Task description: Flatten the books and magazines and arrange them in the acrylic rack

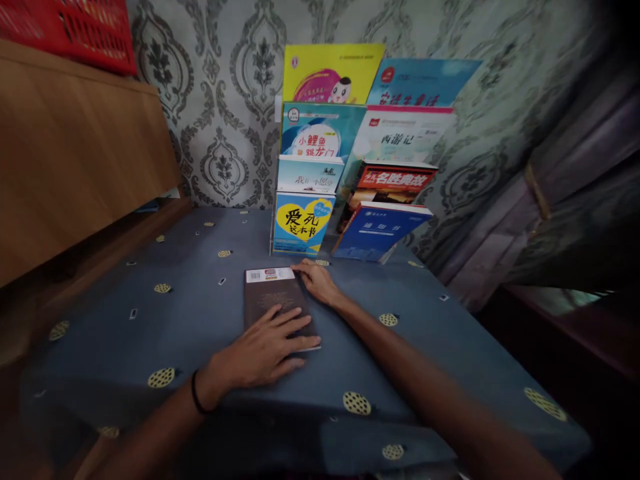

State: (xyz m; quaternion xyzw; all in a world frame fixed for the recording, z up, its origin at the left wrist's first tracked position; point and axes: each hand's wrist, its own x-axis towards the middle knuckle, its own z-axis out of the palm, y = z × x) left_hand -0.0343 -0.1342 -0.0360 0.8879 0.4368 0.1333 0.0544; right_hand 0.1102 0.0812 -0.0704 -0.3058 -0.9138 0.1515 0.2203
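A dark brown book [277,291] lies flat on the table, with a white strip and a barcode along its far edge. My left hand [273,343] rests palm down on its near part, fingers stretched and apart, hiding some of the cover. At the book's far right corner is my right hand [317,280], its thumb and forefinger pinched at the edge. Beyond the book stands a blue and yellow book [300,227], and to the right of that a dark blue book [379,233] leans back.
Further books stand in two rising stacks behind, among them a yellow book [333,70] and a red-topped book [395,179]. A blue patterned cloth [200,333] covers the table. Left are a wooden cabinet [85,147] and a red basket [95,30]; a tied curtain [505,220] hangs right.
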